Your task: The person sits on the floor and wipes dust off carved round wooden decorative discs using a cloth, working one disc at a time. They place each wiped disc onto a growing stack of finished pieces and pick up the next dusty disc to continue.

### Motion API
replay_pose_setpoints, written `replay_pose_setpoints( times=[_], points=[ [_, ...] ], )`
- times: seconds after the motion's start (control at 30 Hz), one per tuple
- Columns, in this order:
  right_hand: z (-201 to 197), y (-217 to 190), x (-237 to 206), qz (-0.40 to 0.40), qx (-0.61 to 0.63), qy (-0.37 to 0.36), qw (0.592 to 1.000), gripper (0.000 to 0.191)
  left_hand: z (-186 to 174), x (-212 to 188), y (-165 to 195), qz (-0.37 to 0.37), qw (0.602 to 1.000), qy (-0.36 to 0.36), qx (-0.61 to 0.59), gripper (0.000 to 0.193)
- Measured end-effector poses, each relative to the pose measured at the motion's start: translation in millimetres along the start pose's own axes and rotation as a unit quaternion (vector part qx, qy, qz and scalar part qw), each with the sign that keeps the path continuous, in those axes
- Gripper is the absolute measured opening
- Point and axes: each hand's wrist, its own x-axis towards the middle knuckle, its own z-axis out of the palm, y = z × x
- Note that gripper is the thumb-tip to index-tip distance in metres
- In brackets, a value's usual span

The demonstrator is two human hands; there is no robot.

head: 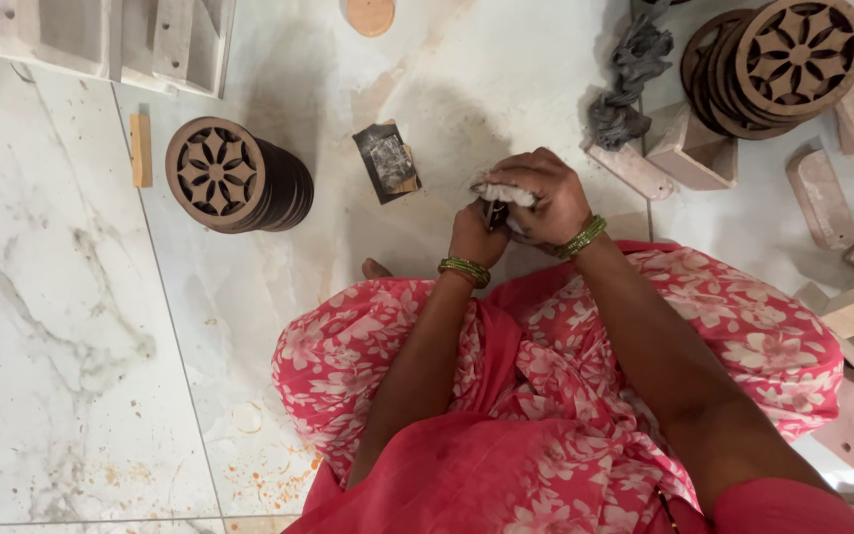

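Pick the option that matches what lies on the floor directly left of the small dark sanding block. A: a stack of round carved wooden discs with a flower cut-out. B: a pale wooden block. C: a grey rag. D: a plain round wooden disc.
A: the stack of carved discs, flower pattern on top, sits left of the sanding block.

Both hands (521,208) clasping white cloth (502,194), 2 stacks of carved wooden discs (234,176) nearby
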Motion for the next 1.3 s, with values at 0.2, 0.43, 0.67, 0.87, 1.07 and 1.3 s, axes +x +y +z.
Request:
replay_pose_setpoints(
  times=[0.2,0.43,0.67,0.87,1.07,1.3],
  points=[
    [-7,1,1,0.354,0.018,0.041,0.934,0.044,-5,-1,9,0.050,0.996,0.032,-0.065,0.048],
    [-15,1,5,0.423,0.061,0.029,0.904,0.036,-13,-2,21,0.050,0.998,0.017,-0.035,0.047],
    [-15,-2,9,0.015,-0.054,-0.014,0.998,0.047,-10,0,15,0.040,0.999,-0.024,0.017,0.032],
    [-15,-3,10,0.393,-0.066,0.000,0.917,0.040,-13,-4,23,0.034,0.999,0.000,-0.010,0.048],
    [-12,-5,8,0.265,-0.174,0.085,0.944,0.045,-18,-1,34,0.009,0.997,0.053,-0.052,0.038],
    [-4,-8,5,0.164,-0.068,-0.077,0.981,0.036,-16,0,23,-0.010,0.987,0.088,-0.133,0.036]
  ],
)
